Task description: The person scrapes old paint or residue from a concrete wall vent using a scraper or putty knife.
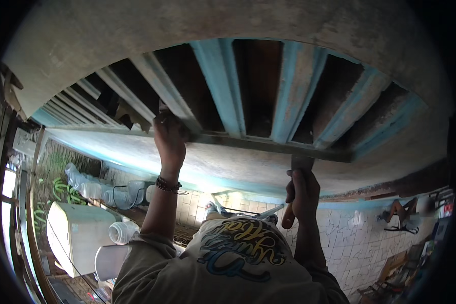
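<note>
Above me is a slatted window opening (258, 137), its upright slats showing worn light-blue and grey paint with dark gaps between them. My left hand (169, 134) is raised to the bottom of the opening, its fingers curled round the lower end of a grey slat (159, 83); the fingertips are partly lost in shadow. My right hand (304, 187) grips a scraper (288, 217) with a brown wooden handle. Its flat metal blade (302, 162) points up and meets the underside of the bottom rail, below the right-hand slats.
Beneath me are metal legs (273, 209), seemingly a ladder's. Clear plastic containers (121, 195), a jar (122, 232) and a large white bin (76, 235) stand lower left. A person (403, 210) is on the tiled floor (347, 238) at right, near wooden furniture (392, 266).
</note>
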Motion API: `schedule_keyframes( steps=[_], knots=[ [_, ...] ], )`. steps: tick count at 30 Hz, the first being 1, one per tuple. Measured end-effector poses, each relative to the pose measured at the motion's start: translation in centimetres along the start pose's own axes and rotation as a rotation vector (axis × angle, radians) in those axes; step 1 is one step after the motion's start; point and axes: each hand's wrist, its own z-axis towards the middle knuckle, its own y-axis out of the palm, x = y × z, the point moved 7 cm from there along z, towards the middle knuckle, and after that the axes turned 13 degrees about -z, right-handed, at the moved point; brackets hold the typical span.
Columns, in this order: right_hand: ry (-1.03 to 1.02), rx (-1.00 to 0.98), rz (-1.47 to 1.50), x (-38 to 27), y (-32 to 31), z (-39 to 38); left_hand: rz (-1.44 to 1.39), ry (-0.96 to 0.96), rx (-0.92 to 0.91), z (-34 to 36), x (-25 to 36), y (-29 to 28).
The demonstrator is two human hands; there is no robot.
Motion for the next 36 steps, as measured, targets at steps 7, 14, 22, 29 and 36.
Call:
schedule_keyframes(
  steps=[7, 14, 22, 29, 36],
  knots=[
    [-0.079, -0.048, -0.12, 0.3, 0.7, 0.1, 0.803, 0.611, 0.065, -0.9, 3.1, 1.7],
    [-0.11, -0.107, 0.114, -1.0, 1.6, 1.5, 0.751, 0.557, 0.015, -3.3, 2.5, 0.5],
    [-0.402, -0.034, 0.071, -5.4, 2.3, 4.6, 0.511, 0.73, 0.091, -8.3, 3.2, 1.3],
    [-0.373, 0.033, 0.127, -6.6, 2.5, 4.9, -0.215, -0.109, -0.757, -13.4, 1.4, 15.2],
    [-0.416, 0.099, -0.04, -6.4, 2.0, 5.0, -0.699, -0.789, -1.016, -20.2, -4.3, 16.4]
  ],
)
